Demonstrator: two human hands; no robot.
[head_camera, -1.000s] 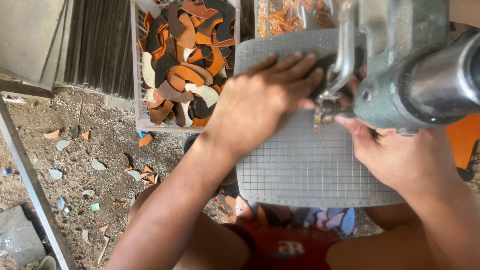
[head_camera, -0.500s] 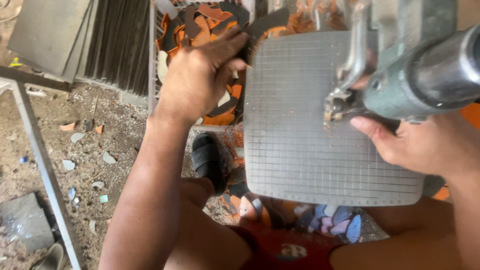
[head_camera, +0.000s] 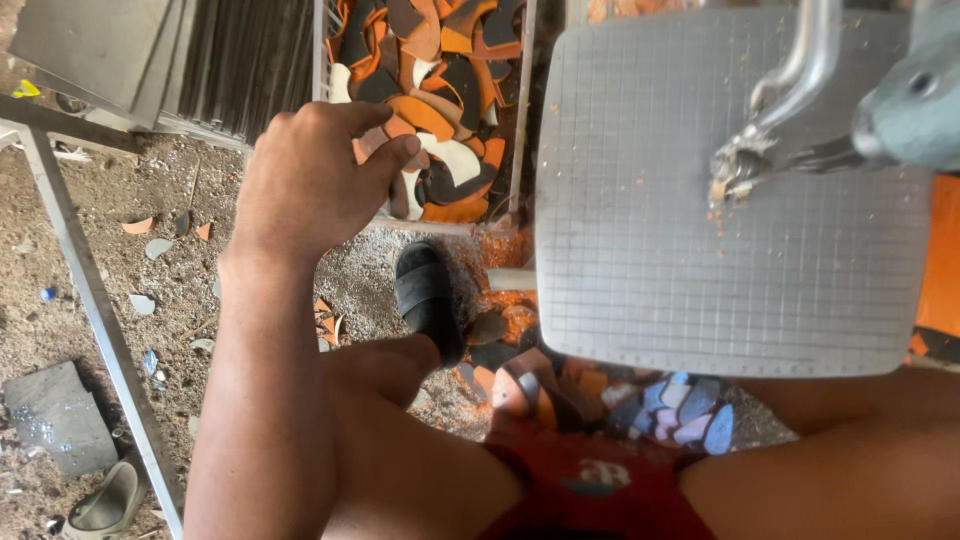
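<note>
The fingers of the left hand are loosely curled and hold nothing, hovering at the near edge of the wire crate of curved orange, black and white cut-off scraps. Right of the crate lies the grey gridded tabletop, dusted with orange crumbs under a metal machine head. Below the crate, a black sandal rests on gritty, littered ground. The right hand is out of view.

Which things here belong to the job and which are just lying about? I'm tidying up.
In use: left hand, bin of cut pieces, grid table, cutting machine.
Lying about: black sandal, floor scraps, grey block.
</note>
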